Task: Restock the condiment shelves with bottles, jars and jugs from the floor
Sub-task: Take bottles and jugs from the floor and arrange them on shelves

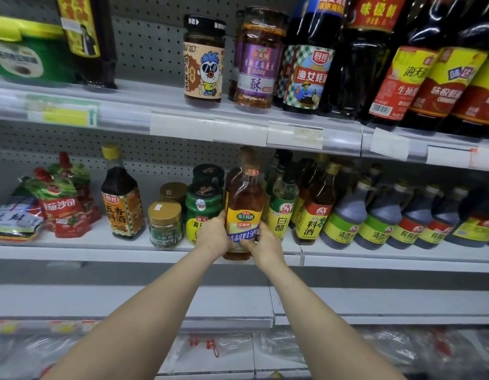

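Shelf: green jars and vinegar bottle flank the amber bottle.

Showing 海天料酒 and 精制料酒 on the amber bottle, 白醋 on the pale bottle beside it, 料酒 on the brown bottle, 五香料酒 on the dark bottle and 酥 on the purple-labelled jar.

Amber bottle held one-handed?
No, the left hand and right hand both grip the amber bottle around its lower label.
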